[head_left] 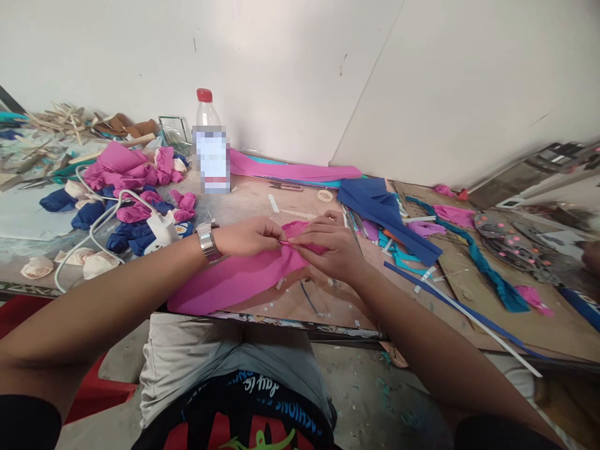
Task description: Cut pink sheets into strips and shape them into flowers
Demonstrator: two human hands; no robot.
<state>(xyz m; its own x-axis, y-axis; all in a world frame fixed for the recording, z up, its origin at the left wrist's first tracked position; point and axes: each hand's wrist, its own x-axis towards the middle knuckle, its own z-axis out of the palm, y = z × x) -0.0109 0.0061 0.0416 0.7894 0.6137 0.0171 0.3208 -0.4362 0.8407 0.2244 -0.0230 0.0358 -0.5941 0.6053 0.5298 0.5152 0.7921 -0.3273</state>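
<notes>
A long pink fabric strip (234,282) lies across the table's front edge, its right end gathered and bunched between my two hands. My left hand (253,236), with a metal watch on the wrist, pinches the gathered part from the left. Facing it, my right hand (330,247) grips the same bunch with thumb and fingers, the fingertips of both hands almost meeting. Part of the bunched pink fabric shows behind the fingers; the rest is hidden under my right hand.
Rolled pink, blue and cream fabric flowers (135,215) are heaped at left beside a white cable (94,232). A red-capped bottle (206,115) stands near the wall. Scissors (285,186), a tape ring (325,195), blue fabric (389,212) and a white stick (482,328) lie beyond and to the right.
</notes>
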